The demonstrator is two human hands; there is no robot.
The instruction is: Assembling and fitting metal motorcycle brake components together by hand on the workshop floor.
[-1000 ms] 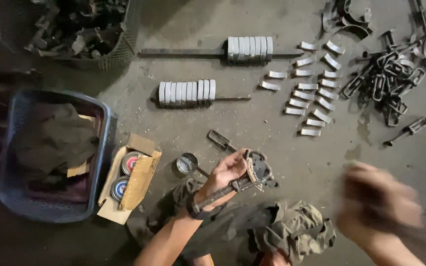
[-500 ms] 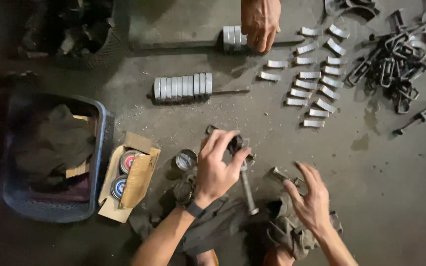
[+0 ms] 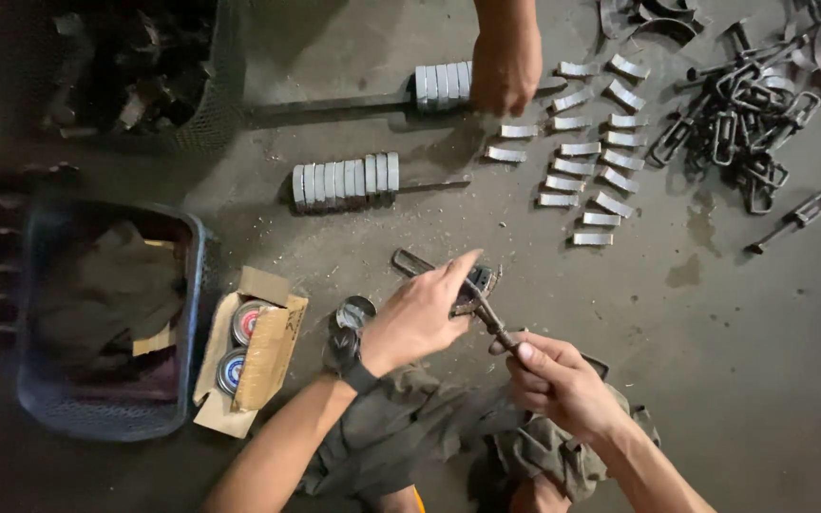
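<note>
Metal part [image 3: 475, 285] at centre floor, pinned under left hand's [image 3: 420, 318] closed fingers; right hand [image 3: 558, 380] at 5 o'clock clenched round tool [image 3: 494, 326]: risk of tool slipping onto fingers.

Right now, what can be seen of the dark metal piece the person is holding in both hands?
The dark greasy metal piece is a small clamp-like part with a looped head and a slim rod running down to the right. It is held above the concrete floor. The left hand covers its head from the left, index finger stretched over it; the right hand pinches the rod's lower end. Finer details are hidden.
</note>
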